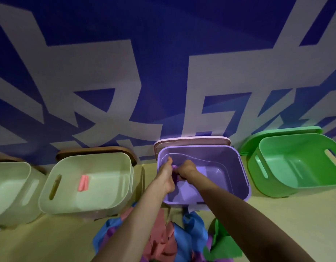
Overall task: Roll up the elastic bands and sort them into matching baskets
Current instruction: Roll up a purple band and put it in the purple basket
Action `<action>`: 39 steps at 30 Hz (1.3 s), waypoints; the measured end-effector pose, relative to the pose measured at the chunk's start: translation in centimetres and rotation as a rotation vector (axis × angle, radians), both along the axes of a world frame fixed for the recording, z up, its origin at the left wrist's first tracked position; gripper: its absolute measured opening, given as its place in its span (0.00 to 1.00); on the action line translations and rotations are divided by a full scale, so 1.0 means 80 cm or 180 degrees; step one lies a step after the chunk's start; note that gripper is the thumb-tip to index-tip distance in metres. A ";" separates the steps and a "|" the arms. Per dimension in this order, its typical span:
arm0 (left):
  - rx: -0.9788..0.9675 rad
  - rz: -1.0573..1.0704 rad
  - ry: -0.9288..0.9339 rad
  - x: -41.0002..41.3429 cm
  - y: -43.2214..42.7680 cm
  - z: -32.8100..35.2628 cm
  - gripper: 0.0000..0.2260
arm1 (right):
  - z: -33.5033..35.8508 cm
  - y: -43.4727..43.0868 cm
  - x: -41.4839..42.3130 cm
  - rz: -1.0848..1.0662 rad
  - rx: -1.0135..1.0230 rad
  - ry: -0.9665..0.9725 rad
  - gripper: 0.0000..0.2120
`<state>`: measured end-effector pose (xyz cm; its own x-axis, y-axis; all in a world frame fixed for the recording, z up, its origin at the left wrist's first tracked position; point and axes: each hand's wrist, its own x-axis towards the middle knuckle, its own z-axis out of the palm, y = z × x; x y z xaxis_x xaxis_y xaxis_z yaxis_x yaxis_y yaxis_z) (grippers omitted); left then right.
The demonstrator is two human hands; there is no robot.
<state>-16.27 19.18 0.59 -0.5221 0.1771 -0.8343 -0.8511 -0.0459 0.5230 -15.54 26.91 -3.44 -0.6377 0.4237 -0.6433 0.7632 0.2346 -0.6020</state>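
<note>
Hands (166,176) (187,170) seemingly grip band (175,179) beside purple basket's (224,167) wall.

Two bare forearms stretch forward and converge. The left grip (166,178) and the right grip (188,171) meet almost knuckle to knuckle, fingers curled, both pinching a small purple rolled elastic band (175,175) between them.

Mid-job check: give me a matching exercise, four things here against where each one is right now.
1 pink rolled band
2 purple band
3 green basket
4 heap of loose bands

A gripped by left hand and right hand within the purple basket
B farthest right
C lying in the cream basket
D on the tan surface, nearest the person

Pairs: 1-C, 2-A, 3-B, 4-D
</note>
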 end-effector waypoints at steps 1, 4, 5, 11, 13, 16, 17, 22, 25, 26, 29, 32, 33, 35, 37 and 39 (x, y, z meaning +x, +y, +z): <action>0.0007 0.0009 -0.0018 0.000 0.000 0.000 0.24 | -0.002 0.000 -0.001 -0.0009 -0.0027 0.0042 0.15; -0.0013 0.0071 -0.0044 0.000 0.000 -0.001 0.26 | -0.008 -0.003 -0.001 0.0116 0.0010 0.0000 0.17; -0.0015 0.0097 -0.0055 0.001 -0.001 -0.001 0.25 | -0.009 -0.004 -0.002 0.0143 0.0024 0.0002 0.18; -0.0017 0.0099 -0.0087 -0.001 -0.001 0.000 0.23 | -0.002 0.000 -0.007 0.0162 -0.0060 -0.0203 0.14; -0.0003 0.0042 -0.0086 0.000 -0.003 0.003 0.23 | -0.001 0.001 -0.007 -0.0046 -0.0405 -0.0258 0.10; 0.0010 -0.0090 -0.0067 -0.001 -0.007 0.003 0.23 | 0.008 0.006 0.000 -0.0100 -0.0566 -0.0290 0.04; 0.0030 -0.0110 -0.0057 -0.001 -0.008 0.005 0.23 | 0.011 0.009 0.003 -0.0102 -0.0573 -0.0259 0.02; 0.0417 -0.0325 0.0009 0.010 -0.026 0.038 0.21 | 0.052 0.019 0.031 -0.0386 -0.1084 0.0236 0.07; 0.0613 -0.0526 0.0372 0.035 -0.056 0.078 0.27 | 0.094 0.016 0.060 -0.0639 -0.1334 0.0845 0.09; 0.0664 -0.0535 0.0534 0.045 -0.070 0.089 0.26 | 0.108 0.014 0.073 -0.0674 -0.1372 0.1054 0.09; 0.0895 -0.0503 0.1003 0.083 -0.121 0.123 0.14 | 0.145 0.004 0.121 -0.0666 -0.1416 0.1668 0.07; 0.0848 -0.0331 0.1486 0.117 -0.169 0.135 0.08 | 0.168 -0.014 0.176 -0.0639 -0.1310 0.2138 0.05; 0.0742 -0.0206 0.1625 0.127 -0.181 0.135 0.07 | 0.171 -0.023 0.194 -0.0630 -0.1281 0.2243 0.05; 0.0507 -0.0004 0.1830 0.147 -0.199 0.125 0.06 | 0.168 -0.041 0.225 -0.0623 -0.1220 0.2383 0.05; 0.0345 0.0062 0.1945 0.169 -0.210 0.109 0.06 | 0.150 -0.059 0.251 -0.0537 -0.1119 0.2395 0.05; 0.0276 -0.0004 0.2044 0.191 -0.216 0.085 0.07 | 0.124 -0.075 0.272 -0.0414 -0.1026 0.2322 0.05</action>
<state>-1.02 1.94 7.41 -0.9121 0.2307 -0.3388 -0.3704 -0.1099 0.9224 6.19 20.92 6.48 -0.9024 0.3879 -0.1874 0.1613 -0.0993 -0.9819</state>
